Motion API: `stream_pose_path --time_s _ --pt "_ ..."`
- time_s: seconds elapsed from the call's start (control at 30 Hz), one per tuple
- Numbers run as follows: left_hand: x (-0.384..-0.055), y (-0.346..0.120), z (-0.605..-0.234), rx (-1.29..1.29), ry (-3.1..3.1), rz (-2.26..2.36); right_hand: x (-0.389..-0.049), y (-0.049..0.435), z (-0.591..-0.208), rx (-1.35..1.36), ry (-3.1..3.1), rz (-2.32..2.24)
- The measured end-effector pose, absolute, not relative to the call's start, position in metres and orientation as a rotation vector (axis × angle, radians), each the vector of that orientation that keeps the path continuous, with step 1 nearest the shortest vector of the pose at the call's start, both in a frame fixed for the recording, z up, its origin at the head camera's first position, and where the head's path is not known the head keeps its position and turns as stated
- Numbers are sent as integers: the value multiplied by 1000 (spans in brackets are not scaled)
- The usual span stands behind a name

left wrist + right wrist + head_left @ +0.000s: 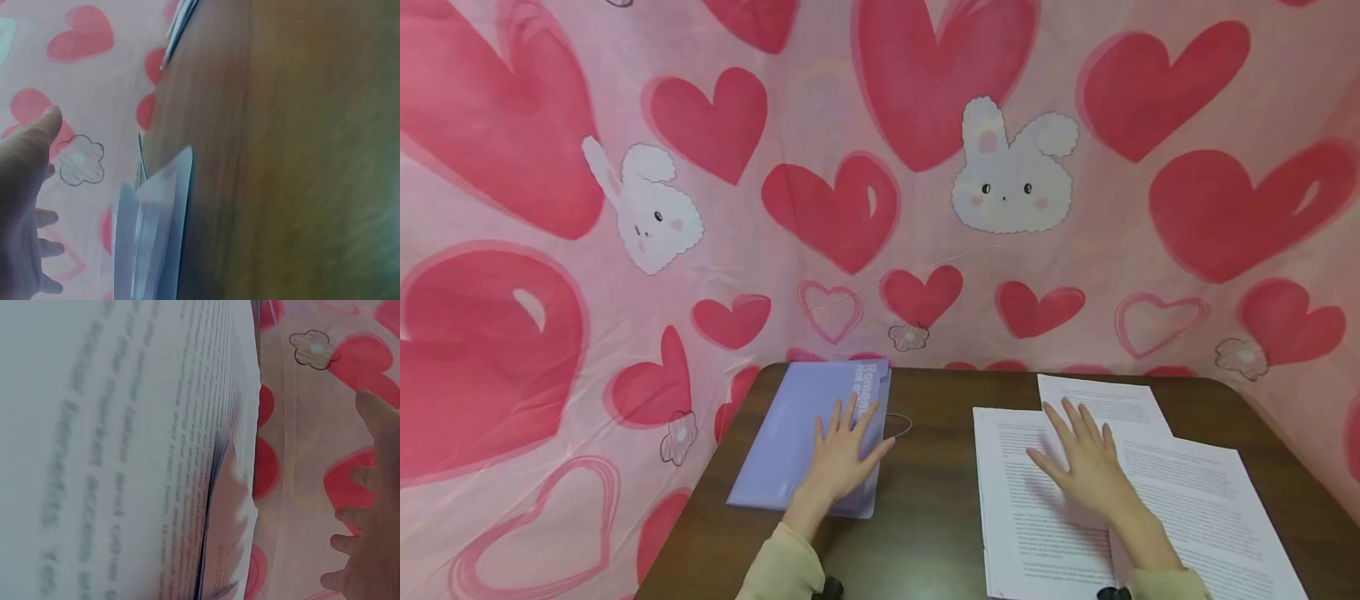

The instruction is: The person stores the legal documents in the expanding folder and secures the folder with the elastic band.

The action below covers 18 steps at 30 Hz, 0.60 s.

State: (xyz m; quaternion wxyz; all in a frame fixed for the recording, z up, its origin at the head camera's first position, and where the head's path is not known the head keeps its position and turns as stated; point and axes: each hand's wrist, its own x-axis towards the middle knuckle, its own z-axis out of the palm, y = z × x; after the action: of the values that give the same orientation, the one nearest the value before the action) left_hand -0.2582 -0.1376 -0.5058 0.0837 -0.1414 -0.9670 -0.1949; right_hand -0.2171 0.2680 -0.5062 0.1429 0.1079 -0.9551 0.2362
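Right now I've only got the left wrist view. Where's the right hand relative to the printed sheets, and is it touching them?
Observer: The right wrist view shows the right hand held above the printed sheets, not touching them.
Operator: Copy. I get the document folder nearly edge-on. Anything printed on its top face?
Observer: Yes, the head view shows white lettering near its far right corner, running down toward the fingers of the left hand.
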Motion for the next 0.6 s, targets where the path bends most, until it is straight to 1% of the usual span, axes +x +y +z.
stream_pose_path --time_s 0.3,0.6 --pt "-282 -137 -498 -445 -2903 -490 -226 278 -505 309 -2773 661" --pt "-287 -143 -494 -422 -2944 -505 -235 276 -504 321 -2830 647"
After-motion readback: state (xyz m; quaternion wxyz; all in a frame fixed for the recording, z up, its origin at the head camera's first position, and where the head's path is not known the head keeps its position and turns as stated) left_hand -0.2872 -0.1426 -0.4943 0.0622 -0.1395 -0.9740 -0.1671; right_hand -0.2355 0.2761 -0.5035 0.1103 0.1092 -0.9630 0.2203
